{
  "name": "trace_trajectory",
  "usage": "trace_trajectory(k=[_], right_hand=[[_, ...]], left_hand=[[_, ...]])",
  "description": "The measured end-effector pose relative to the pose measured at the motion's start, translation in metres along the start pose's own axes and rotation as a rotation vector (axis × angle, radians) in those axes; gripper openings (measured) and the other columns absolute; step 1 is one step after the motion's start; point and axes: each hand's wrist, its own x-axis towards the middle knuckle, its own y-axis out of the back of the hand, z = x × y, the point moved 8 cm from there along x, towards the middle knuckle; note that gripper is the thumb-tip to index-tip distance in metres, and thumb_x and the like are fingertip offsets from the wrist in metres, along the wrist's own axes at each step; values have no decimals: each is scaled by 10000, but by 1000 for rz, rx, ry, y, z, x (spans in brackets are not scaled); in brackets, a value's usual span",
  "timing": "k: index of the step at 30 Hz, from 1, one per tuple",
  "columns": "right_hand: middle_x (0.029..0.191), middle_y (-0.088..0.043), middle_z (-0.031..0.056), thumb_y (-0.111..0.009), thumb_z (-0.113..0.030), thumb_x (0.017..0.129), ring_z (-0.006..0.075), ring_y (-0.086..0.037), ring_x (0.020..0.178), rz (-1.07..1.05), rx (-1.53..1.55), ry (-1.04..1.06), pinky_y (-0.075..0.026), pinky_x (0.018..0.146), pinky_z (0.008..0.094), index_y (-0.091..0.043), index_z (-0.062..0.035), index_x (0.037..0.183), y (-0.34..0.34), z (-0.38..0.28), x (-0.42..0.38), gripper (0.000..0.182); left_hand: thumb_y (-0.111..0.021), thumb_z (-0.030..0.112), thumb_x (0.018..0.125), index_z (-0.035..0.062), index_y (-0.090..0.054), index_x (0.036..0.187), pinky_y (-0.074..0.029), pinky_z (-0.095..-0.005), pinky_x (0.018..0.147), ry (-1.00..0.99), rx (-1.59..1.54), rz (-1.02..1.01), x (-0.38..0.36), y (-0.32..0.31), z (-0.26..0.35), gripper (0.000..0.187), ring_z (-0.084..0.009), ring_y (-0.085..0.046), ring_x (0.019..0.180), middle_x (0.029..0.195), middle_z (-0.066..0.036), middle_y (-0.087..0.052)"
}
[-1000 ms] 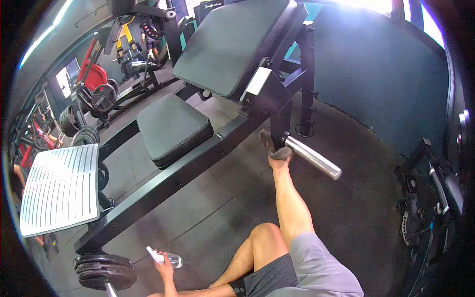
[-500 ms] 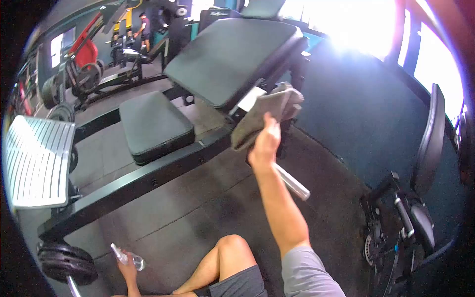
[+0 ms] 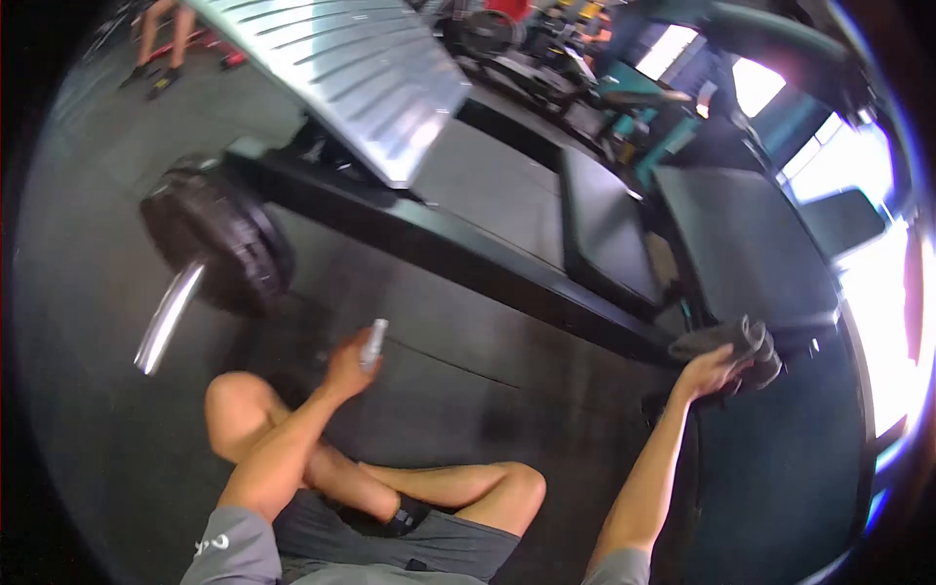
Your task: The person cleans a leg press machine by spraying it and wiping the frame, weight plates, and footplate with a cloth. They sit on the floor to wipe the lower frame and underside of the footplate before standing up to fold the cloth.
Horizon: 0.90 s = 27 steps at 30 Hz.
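Note:
My left hand (image 3: 347, 372) is closed around a small clear spray bottle (image 3: 373, 343), whose pale top sticks up past my fingers, above the dark floor in front of my bent knee. Out to the right, my right hand (image 3: 708, 372) grips a folded grey-brown cloth (image 3: 762, 363). The cloth overlaps the lower edge of the large black pad (image 3: 746, 244) of a gym machine in this view. A smaller black seat pad (image 3: 609, 229) lies to the left of that pad on the same frame.
A ridged metal footplate (image 3: 341, 73) stands at the machine's left end. Below it, black weight plates (image 3: 210, 234) sit on a chrome bar (image 3: 171, 317). A long black frame beam (image 3: 439, 249) crosses before me. Another person's legs (image 3: 161, 44) show at the upper left.
The view has swung left, bringing the footplate and weight plates nearer the middle. My left hand has risen with the bottle; my right hand still holds the cloth beside the large pad.

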Motion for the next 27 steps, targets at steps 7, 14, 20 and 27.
trace_trajectory(k=[7, 14, 20, 27], right_hand=[[1530, -289, 248, -316, -388, 1027, 443, -234, 1424, -470, 336, 410, -80, 1154, 583, -385, 3, 1436, -33, -180, -205, 570], [1491, -324, 309, -331, -361, 1020, 465, -244, 1423, -663, 682, 856, -43, 1125, 652, -466, 25, 1360, -14, -317, -273, 532], [1451, -426, 237, -572, -246, 899, 563, -360, 1292, -911, 949, 963, -198, 1099, 654, -589, 99, 1135, 0, -510, -302, 418], [1422, -490, 135, -586, -247, 906, 363, -561, 1173, -1162, 934, 965, -454, 996, 430, -576, -70, 1288, -28, -649, -329, 421]], left_hand=[[-735, 123, 726, 88, -545, 1278, -487, -492, 877, -15, 25, -22, 5, -6, 6, 585, -383, -626, 992, 1128, -166, -650], [-736, 181, 734, 94, -560, 1184, -466, -481, 854, -28, 27, -77, 7, -26, 7, 491, -352, -627, 995, 1050, -137, -654], [-733, 174, 713, 106, -584, 1160, -412, -470, 861, -91, -11, -102, 8, -30, 18, 476, -299, -592, 1032, 1085, -111, -640], [-729, 119, 695, 86, -575, 1190, -418, -482, 901, -48, 57, -174, 11, -26, 17, 520, -324, -597, 1036, 1087, -136, -634]])
